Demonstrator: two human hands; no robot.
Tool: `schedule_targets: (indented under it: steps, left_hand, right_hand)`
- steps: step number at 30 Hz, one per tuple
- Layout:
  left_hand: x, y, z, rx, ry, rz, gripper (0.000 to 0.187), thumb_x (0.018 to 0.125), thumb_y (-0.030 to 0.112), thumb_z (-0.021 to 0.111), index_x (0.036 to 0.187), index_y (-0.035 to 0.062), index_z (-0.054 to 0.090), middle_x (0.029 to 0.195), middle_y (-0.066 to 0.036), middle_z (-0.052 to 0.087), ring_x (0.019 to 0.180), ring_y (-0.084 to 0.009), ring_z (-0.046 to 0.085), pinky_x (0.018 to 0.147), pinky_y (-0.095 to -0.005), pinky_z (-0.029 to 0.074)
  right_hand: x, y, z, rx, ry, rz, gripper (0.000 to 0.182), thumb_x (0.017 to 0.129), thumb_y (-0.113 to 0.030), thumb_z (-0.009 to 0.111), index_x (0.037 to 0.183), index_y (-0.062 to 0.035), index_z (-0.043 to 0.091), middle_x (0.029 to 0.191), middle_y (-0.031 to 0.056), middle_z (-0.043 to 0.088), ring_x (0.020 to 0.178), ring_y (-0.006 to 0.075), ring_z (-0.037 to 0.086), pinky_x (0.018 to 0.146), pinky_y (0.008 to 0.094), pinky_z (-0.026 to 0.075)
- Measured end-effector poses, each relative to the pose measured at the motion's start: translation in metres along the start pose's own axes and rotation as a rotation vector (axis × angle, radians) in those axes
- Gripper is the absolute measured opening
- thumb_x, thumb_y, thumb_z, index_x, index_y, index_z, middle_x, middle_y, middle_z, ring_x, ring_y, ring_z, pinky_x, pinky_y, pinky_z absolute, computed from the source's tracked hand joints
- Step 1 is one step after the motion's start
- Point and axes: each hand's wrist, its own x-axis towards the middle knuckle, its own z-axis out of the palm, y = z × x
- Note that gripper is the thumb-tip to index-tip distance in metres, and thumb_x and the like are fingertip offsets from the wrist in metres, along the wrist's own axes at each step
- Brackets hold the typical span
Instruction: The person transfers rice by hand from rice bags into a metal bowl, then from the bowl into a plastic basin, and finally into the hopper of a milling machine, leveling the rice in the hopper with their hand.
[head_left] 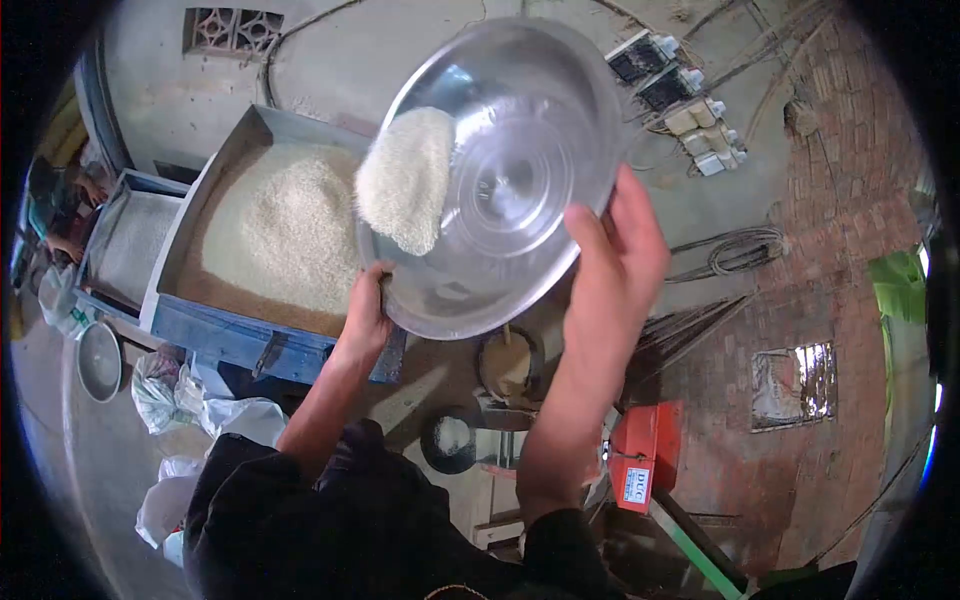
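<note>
A wide, shiny metal basin [560, 130] is tilted steeply to the left, held up by both my hands. My left hand [368, 312] grips its lower left rim, and my right hand [618, 255] is closed on the right rim, thumb on the inner side. A mass of white rice [405, 180] lies at the basin's left side and spills over the edge. Beyond it, a larger heap of rice [300, 225] sits in a big open tray-like hopper [245, 322] with blue outer sides. The basin hides the hopper's right part.
A person's hand [68, 248] shows at far left beside a second metal tray [125, 240]. Below are a round pan [100, 362] and white plastic bags [240, 418]. Round black containers [448, 440] and a red machine part [645, 450] stand below the basin. Switch boxes [665, 80] hang on the wall.
</note>
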Motion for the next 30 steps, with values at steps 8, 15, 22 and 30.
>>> schedule_targets:
  steps: [8,15,22,30]
  left_hand:
    - [0.002,0.023,0.004,-0.328,-0.129,0.068,0.07,0.091,0.058,0.031,0.13,0.0005,0.038,0.13,-0.017,0.046,0.118,-0.0314,0.046,0.103,-0.0437,0.033]
    - [-0.008,0.035,0.043,-0.309,-0.265,0.077,0.059,0.095,0.046,0.035,0.127,-0.0023,0.04,0.123,-0.016,0.05,0.113,-0.0269,0.05,0.098,-0.0419,0.038]
    - [0.014,0.021,0.049,-0.27,-0.315,0.019,0.043,0.09,0.027,0.048,0.122,-0.0018,0.043,0.117,-0.012,0.053,0.107,-0.0222,0.053,0.092,-0.036,0.045]
    - [0.032,0.018,0.047,0.115,-0.334,0.131,0.035,0.089,0.018,0.058,0.115,-0.0026,0.046,0.103,-0.011,0.059,0.092,-0.0189,0.061,0.083,-0.031,0.053]
  right_hand:
    - [0.011,-0.018,0.085,-0.079,-0.276,-0.216,0.04,0.08,0.01,0.055,0.119,0.0105,0.048,0.102,0.0128,0.063,0.084,0.0087,0.059,0.065,0.0185,0.045]
    - [0.003,-0.035,0.103,-0.217,-0.354,-0.504,0.044,0.07,0.006,0.055,0.113,-0.0006,0.051,0.099,0.026,0.059,0.066,0.0349,0.061,0.06,0.0384,0.049]
    - [0.013,-0.012,0.09,-0.17,-0.474,-0.829,0.04,0.066,0.005,0.058,0.106,-0.0013,0.057,0.112,0.0209,0.059,0.067,0.0278,0.064,0.061,0.0329,0.051]
    - [0.003,-0.018,0.045,-0.705,-0.055,-0.677,0.042,0.07,0.007,0.053,0.109,-0.005,0.063,0.097,0.0107,0.066,0.072,0.0181,0.065,0.064,0.0264,0.05]
